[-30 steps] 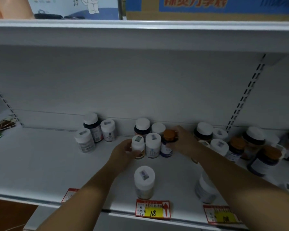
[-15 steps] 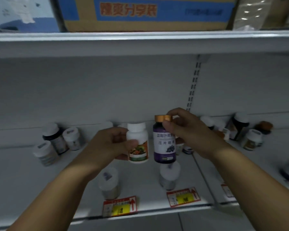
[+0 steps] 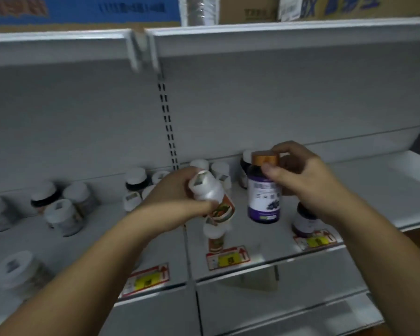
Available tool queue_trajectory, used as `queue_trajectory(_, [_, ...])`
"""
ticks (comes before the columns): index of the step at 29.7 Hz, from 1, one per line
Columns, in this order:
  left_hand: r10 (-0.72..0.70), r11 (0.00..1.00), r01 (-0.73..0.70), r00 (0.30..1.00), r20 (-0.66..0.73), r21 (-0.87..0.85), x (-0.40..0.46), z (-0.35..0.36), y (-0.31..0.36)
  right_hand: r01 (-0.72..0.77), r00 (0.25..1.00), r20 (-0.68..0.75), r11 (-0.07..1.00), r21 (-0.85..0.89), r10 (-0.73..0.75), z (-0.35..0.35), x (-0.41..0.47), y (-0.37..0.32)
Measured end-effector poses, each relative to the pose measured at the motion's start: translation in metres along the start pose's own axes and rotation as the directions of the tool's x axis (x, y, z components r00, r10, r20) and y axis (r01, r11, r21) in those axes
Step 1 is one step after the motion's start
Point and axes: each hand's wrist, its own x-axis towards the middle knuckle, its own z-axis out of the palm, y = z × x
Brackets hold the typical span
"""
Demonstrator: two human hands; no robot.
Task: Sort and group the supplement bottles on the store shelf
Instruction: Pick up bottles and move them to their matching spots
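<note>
left hand (image 3: pixel 177 190): fingers wrapped round tilted white bottle (image 3: pixel 211 195), held above shelf (image 3: pixel 349 234) | right hand (image 3: pixel 308 183): fingers pinching orange cap of upright purple bottle (image 3: pixel 264 197), just beside it | loose bottles (image 3: pixel 63 214) stand left on shelf

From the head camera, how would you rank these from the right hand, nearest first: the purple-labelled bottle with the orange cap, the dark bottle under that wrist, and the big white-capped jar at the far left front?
1. Purple-labelled bottle with orange cap: in the right hand.
2. Dark bottle: on the shelf, just below the wrist.
3. Big white-capped jar: far left, front edge.
</note>
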Motion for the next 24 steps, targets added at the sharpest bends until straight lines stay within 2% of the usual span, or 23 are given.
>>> queue_trajectory(1, [0.023,0.992,-0.025,1.000,0.019,0.125,0.008,0.008,0.002,0.001,1.000,-0.010,1.000,-0.006,-0.001,-0.016,-0.004,0.004])
queue_trajectory(4, [0.009,0.960,-0.036,0.995,0.099,0.276,0.035,0.042,0.002,0.025,0.998,-0.053,1.000,-0.016,-0.026,-0.065,-0.014,0.018])
queue_trajectory(9, [-0.144,0.771,-0.008,0.972,0.187,0.637,0.054,0.090,-0.016,0.050,0.977,-0.207,0.998,-0.035,-0.056,-0.125,-0.026,0.036])
queue_trajectory(13, [-0.215,0.747,0.038,0.959,0.186,0.664,0.057,0.103,-0.036,0.007,0.931,-0.362,0.996,-0.088,-0.039,-0.163,-0.025,0.064])
queue_trajectory(15, [-0.289,0.717,0.092,0.941,0.174,0.691,0.059,0.105,-0.035,-0.035,0.919,-0.393,0.992,-0.120,-0.015,-0.173,-0.020,0.084])
queue_trajectory(19, [-0.400,0.619,0.120,0.899,0.180,0.776,0.065,0.103,-0.033,-0.108,0.946,-0.320,0.984,-0.142,0.058,-0.169,-0.014,0.121])
queue_trajectory(22, [-0.429,0.655,0.144,0.879,0.208,0.742,0.063,0.100,-0.031,-0.169,0.963,-0.239,0.971,-0.169,0.126,-0.160,-0.014,0.140])
queue_trajectory(24, [-0.367,0.721,0.174,0.917,0.157,0.671,0.062,0.100,-0.028,-0.204,0.964,-0.205,0.965,-0.168,0.168,-0.155,-0.015,0.148])
